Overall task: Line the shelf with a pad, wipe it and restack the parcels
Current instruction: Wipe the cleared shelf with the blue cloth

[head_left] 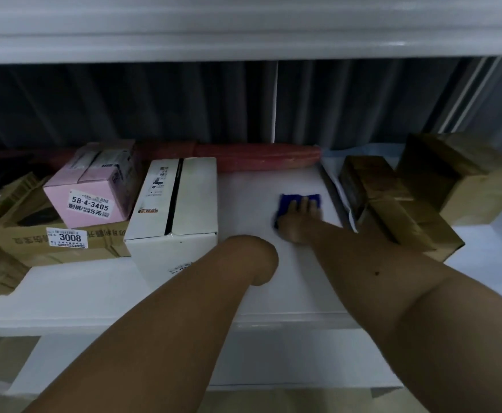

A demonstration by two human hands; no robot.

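While my right grip (299, 217) presses flat, fingers straight, on the blue cloth (300, 201) on the white pad (249, 204), my left grip (254, 257) rests near the white box (181, 201) (fingers hidden, cannot tell).

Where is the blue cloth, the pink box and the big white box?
blue cloth (285, 201): head view, bare upper left part beside the fingers.
pink box (74, 190): head view, front face above the label.
white box (197, 198): head view, right half of its top.

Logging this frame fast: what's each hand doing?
Left hand: cannot tell, fingers hidden.
Right hand: open, pressing the blue cloth flat.
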